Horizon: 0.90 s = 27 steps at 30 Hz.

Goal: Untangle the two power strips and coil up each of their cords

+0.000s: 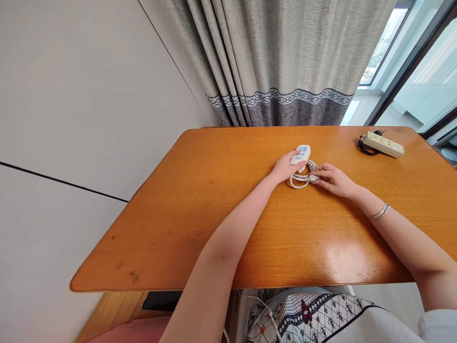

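Observation:
A small white power strip (303, 151) with light blue socket faces lies on the wooden table. My left hand (285, 166) is closed around its near end, thumb on one side and fingers on the other. The strip's white cord (298, 185) is coiled in loops just in front of it. At the right of the coil, my right hand (332, 180) pinches the white plug (314, 178) of the cord between thumb and fingers. The plug's prongs are hidden by the fingers.
A longer cream power strip (385, 144) with a black cord (367, 149) sits at the table's far right. The brown table (171, 214) has rounded corners. Behind it hangs a grey curtain (285, 57); a white wall panel (89, 95) stands on the left.

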Each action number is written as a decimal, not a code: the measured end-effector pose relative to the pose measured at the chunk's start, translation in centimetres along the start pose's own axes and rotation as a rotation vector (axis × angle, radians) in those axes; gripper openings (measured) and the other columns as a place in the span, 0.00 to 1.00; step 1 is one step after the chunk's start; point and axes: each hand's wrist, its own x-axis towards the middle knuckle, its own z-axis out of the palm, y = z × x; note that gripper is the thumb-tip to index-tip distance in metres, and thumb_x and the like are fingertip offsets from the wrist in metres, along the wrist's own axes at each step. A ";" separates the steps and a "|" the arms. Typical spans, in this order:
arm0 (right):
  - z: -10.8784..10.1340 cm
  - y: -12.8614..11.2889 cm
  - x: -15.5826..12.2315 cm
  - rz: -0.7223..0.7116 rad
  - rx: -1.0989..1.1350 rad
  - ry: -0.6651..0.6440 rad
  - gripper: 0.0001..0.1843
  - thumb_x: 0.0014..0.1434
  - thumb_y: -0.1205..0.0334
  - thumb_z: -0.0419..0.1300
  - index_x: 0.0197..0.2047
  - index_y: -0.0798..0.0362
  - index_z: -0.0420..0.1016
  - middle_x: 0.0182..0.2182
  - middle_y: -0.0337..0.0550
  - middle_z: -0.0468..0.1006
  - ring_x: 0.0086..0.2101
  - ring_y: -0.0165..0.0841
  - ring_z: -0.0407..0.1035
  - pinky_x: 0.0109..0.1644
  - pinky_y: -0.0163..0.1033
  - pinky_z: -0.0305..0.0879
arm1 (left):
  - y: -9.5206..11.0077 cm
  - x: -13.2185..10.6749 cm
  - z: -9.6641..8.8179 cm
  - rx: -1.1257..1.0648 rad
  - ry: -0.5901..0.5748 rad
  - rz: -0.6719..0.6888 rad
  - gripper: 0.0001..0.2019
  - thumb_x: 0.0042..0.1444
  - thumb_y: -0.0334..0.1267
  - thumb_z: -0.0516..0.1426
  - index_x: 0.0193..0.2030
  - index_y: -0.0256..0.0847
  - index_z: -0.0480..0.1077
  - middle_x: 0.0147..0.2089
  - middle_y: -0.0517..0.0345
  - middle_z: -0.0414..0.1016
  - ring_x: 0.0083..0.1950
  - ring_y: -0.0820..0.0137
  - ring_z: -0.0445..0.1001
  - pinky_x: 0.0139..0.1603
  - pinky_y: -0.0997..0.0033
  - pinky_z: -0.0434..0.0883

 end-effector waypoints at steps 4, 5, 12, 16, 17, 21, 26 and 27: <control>1.0 -0.4 -0.8 -0.009 -0.086 0.064 0.23 0.67 0.49 0.56 0.60 0.47 0.77 0.50 0.53 0.74 0.46 0.41 0.73 0.54 0.51 0.73 | -0.2 0.0 -0.4 -0.008 -0.001 -0.003 0.28 0.62 0.51 0.56 0.66 0.41 0.67 0.68 0.49 0.70 0.65 0.59 0.71 0.66 0.61 0.65; 1.1 -0.6 -1.0 0.002 -0.107 0.083 0.24 0.67 0.48 0.57 0.61 0.47 0.76 0.51 0.53 0.73 0.45 0.41 0.73 0.54 0.51 0.73 | -0.2 0.0 -0.5 -0.019 -0.001 -0.006 0.27 0.64 0.51 0.54 0.66 0.42 0.67 0.69 0.49 0.70 0.66 0.59 0.70 0.67 0.60 0.65; 1.0 -1.4 -0.8 0.008 -0.216 0.180 0.28 0.65 0.45 0.59 0.64 0.48 0.72 0.55 0.57 0.71 0.52 0.48 0.69 0.58 0.58 0.69 | -0.9 0.6 -0.5 -0.094 -0.008 -0.006 0.24 0.67 0.50 0.51 0.65 0.43 0.68 0.68 0.51 0.71 0.66 0.60 0.70 0.67 0.61 0.66; 1.5 -1.7 -0.6 -0.054 -0.242 0.159 0.32 0.65 0.44 0.58 0.68 0.49 0.66 0.62 0.58 0.69 0.60 0.50 0.65 0.64 0.61 0.63 | -1.2 0.9 -0.3 -0.171 -0.004 -0.012 0.23 0.66 0.47 0.53 0.64 0.41 0.68 0.67 0.49 0.72 0.66 0.61 0.71 0.65 0.62 0.67; 1.6 -1.8 -0.5 -0.068 -0.247 0.141 0.32 0.65 0.44 0.58 0.68 0.50 0.66 0.62 0.59 0.69 0.61 0.51 0.64 0.65 0.61 0.62 | -1.2 0.9 -0.3 -0.198 -0.003 -0.019 0.23 0.65 0.46 0.54 0.64 0.41 0.68 0.67 0.48 0.71 0.66 0.61 0.71 0.65 0.63 0.67; 1.8 -1.8 -0.4 -0.082 -0.239 0.099 0.28 0.67 0.46 0.57 0.62 0.54 0.72 0.56 0.59 0.74 0.59 0.49 0.66 0.65 0.59 0.63 | -0.6 0.7 -0.4 -0.292 -0.012 -0.067 0.25 0.62 0.43 0.58 0.65 0.39 0.66 0.69 0.45 0.69 0.67 0.62 0.70 0.63 0.65 0.69; 1.6 -1.7 -0.3 -0.046 -0.232 0.108 0.19 0.69 0.52 0.54 0.55 0.52 0.77 0.51 0.55 0.77 0.54 0.46 0.70 0.61 0.58 0.67 | -0.2 0.5 -0.3 -0.288 -0.004 -0.072 0.26 0.62 0.44 0.58 0.65 0.37 0.66 0.67 0.42 0.70 0.66 0.61 0.71 0.64 0.63 0.68; 1.6 -1.7 -0.3 -0.043 -0.231 0.109 0.19 0.69 0.53 0.54 0.55 0.52 0.77 0.51 0.55 0.78 0.54 0.46 0.70 0.61 0.58 0.67 | -0.3 0.5 -0.3 -0.278 -0.001 -0.069 0.26 0.62 0.45 0.59 0.64 0.36 0.66 0.67 0.42 0.71 0.66 0.60 0.71 0.65 0.63 0.67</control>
